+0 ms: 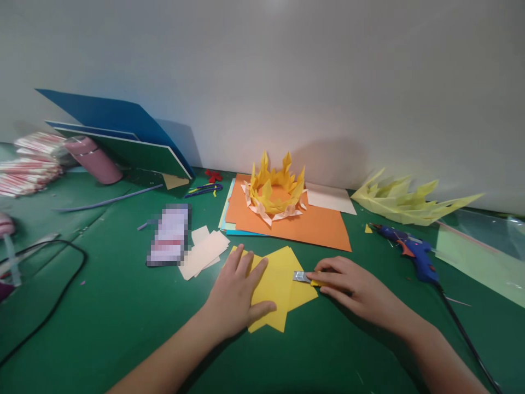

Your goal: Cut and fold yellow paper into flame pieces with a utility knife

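Note:
My left hand [238, 290] lies with fingers spread on several overlapping yellow paper sheets [276, 279]. In my right hand [348, 282] is a utility knife [302, 277] with a metal front and a yellow part, the rest hidden by my fingers. Its metal end points left, over the right side of the yellow paper. Beyond the sheets, a folded yellow paper crown [266, 198] with pale pink pieces round its base sits on orange paper [324, 232]. Left of my left hand are pale pink paper strips [207, 253].
A blue glue gun [418, 254] with a black cord lies at right, before a pale yellow folded paper piece [410, 202]. At left are a blurred-out rectangular object [170, 235], a pink bottle [94, 158] and leaning boards [127, 148]. A black cable [77, 273] curves across the left side.

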